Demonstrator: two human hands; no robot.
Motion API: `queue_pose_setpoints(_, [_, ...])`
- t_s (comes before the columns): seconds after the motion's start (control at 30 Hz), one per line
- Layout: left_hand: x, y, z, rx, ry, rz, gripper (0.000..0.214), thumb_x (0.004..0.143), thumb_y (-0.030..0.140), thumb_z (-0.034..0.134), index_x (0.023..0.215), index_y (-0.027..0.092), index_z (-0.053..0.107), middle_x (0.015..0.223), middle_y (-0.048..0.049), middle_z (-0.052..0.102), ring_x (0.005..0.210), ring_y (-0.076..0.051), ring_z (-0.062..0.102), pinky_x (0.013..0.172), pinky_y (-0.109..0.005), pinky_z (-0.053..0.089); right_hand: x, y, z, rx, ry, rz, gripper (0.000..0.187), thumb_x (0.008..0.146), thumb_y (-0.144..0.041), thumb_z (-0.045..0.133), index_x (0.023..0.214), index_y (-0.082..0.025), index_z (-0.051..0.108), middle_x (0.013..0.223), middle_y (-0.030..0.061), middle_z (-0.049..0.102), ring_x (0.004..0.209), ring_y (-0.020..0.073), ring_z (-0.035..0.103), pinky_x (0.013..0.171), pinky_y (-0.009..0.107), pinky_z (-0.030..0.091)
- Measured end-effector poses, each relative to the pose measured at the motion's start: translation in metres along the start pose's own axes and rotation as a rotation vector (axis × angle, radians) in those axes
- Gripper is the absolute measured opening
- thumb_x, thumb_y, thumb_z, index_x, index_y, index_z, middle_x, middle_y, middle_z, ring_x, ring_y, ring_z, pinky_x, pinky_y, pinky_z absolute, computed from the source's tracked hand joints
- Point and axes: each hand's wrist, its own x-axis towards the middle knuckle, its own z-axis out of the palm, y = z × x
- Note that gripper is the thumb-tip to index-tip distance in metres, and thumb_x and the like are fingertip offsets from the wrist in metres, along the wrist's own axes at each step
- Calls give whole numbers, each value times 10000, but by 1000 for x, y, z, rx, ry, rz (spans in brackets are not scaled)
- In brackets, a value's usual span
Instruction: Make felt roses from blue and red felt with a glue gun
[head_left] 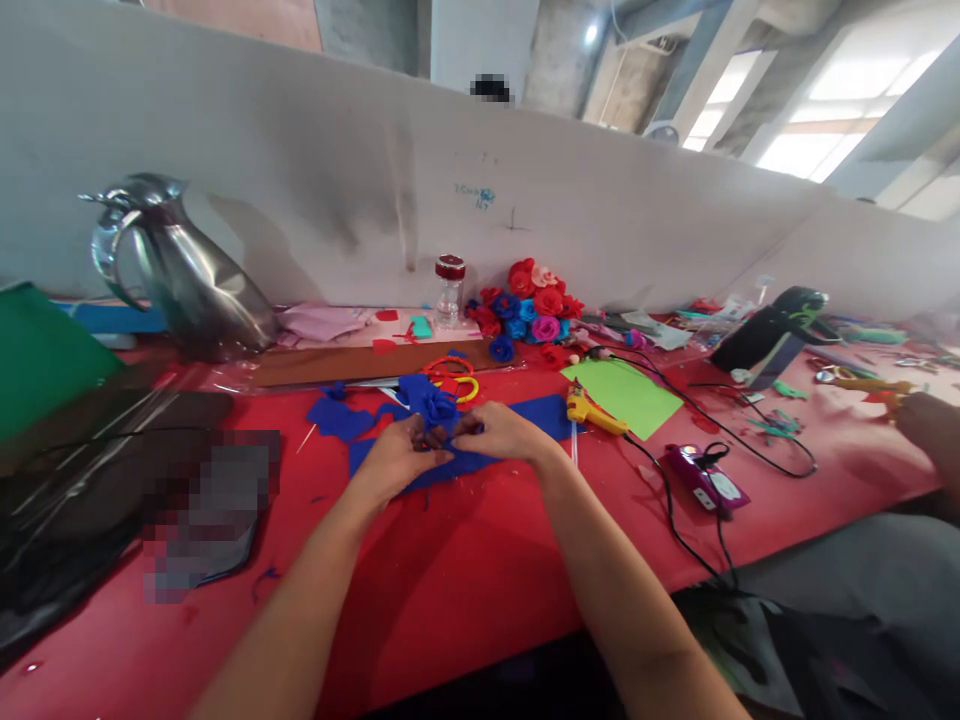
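Observation:
My left hand (395, 455) and my right hand (501, 430) meet over the red table (465, 590), fingers curled and pinched together on a blue felt flower (433, 404). Under both hands lie flat blue felt pieces (459, 462), spreading left to more blue scraps (334, 417). Just beyond the flower rest scissors with orange and yellow handles (455, 375). A yellow glue gun (592, 411) lies right of my right hand, its black cord running off to the right.
A steel jug (176, 265) stands at the back left. Finished felt roses (529, 305) and a small jar (449, 290) sit against the white partition. A green sheet (628, 392), a purple device (705, 480) and cables lie right; another person's arm (930, 430) shows far right.

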Motion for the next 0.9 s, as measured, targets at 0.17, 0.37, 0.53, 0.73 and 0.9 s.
queue_pose_setpoints(0.17, [-1, 2, 3, -33, 148, 38, 257, 749, 434, 556, 861, 204, 563, 859, -30, 644, 727, -168, 576, 691, -304, 468, 2, 26, 7, 295, 421, 102, 191, 719, -302, 611, 755, -162, 736, 678, -10, 686, 654, 127, 579, 629, 229, 394])
queue_pose_setpoints(0.37, [-4, 2, 6, -95, 209, 78, 265, 816, 461, 479, 832, 209, 561, 795, -12, 589, 740, -161, 529, 727, -283, 442, 0, 23, 2, 854, 700, 186, 311, 586, -415, 741, 753, -153, 740, 655, 5, 669, 596, 110, 520, 591, 243, 389])
queue_pose_setpoints(0.53, [-4, 0, 10, -335, 212, 116, 227, 801, 417, 588, 790, 193, 625, 799, -8, 596, 746, -138, 496, 732, -260, 418, -2, 11, 1, 1059, 765, 180, 286, 514, -384, 798, 670, -153, 734, 563, -18, 617, 532, 80, 453, 537, 232, 344])
queue_pose_setpoints(0.73, [-6, 4, 13, -627, 190, 91, 296, 675, 435, 755, 715, 153, 678, 708, -4, 573, 595, -88, 406, 610, -229, 378, -4, -4, 7, 1343, 717, 214, 271, 432, -344, 850, 589, -168, 716, 532, -33, 617, 531, 68, 488, 543, 216, 363])
queue_pose_setpoints(0.9, [-6, -1, 18, -727, 136, 73, 265, 690, 401, 759, 678, 154, 667, 747, -8, 581, 600, -85, 420, 611, -226, 389, -5, -18, 17, 1485, 674, 207, 286, 422, -314, 869, 617, -159, 728, 541, -30, 628, 523, 63, 503, 537, 211, 381])
